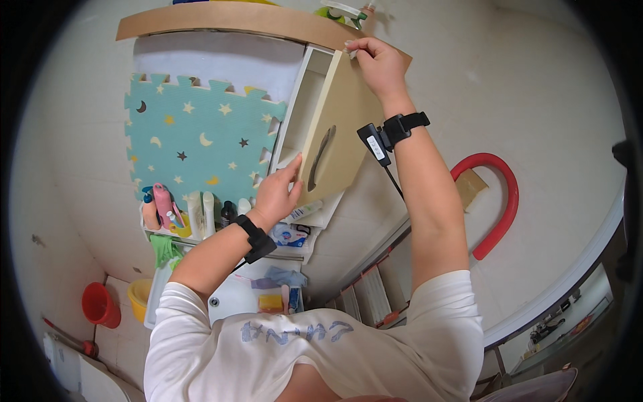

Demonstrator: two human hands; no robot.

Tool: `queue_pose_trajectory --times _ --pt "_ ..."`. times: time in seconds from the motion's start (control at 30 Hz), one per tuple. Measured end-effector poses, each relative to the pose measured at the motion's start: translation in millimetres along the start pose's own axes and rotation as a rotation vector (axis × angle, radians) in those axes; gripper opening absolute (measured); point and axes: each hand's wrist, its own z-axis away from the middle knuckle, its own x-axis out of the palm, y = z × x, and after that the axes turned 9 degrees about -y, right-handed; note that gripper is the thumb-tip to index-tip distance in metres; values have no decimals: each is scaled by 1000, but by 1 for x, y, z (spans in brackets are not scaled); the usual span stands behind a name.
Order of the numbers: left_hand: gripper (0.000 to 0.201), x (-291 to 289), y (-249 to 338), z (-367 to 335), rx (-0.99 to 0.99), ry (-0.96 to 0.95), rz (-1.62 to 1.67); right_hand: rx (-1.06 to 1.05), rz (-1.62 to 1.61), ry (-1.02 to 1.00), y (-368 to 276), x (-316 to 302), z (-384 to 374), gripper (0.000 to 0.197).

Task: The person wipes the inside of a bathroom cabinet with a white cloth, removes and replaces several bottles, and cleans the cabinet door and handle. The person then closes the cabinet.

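Note:
A cream cabinet door [340, 130] with a curved brown handle [321, 157] stands swung open from a white cabinet [303, 100]. My left hand [273, 196] is at the door's near edge, its fingers stretched and apart, touching the edge. Up at the far top corner of the door, my right hand [380, 67] has its fingertips pinched together on a small whitish scrap [351, 51]. Whether that scrap is cloth or tissue I cannot make out. Beside the cabinet opening hangs a teal foam mat [201, 130] with stars and moons.
A tan ledge [221, 18] tops the cabinet, with a spray bottle [348, 13] on it. Bottles, including a pink one [162, 201], line a shelf below the mat. A red bucket [100, 305] and yellow basin [139, 299] stand left; a red curved tube [506, 208] is at right.

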Motion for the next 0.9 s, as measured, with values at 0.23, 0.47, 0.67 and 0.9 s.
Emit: queue_pose_trajectory --times 0.23,0.47,0.67,0.9 --pt "58 -3 1 -1 -33 -28 -10 18 -91 -4 -18 1 0 18" --pt "54 -5 2 -2 -1 17 16 2 -336 -16 -9 -2 -8 16" --pt "53 -6 0 -2 -8 14 -4 -40 146 129 21 -42 -15 17" --pt "56 -7 -1 -4 -16 -11 40 118 672 125 105 -84 12 20"
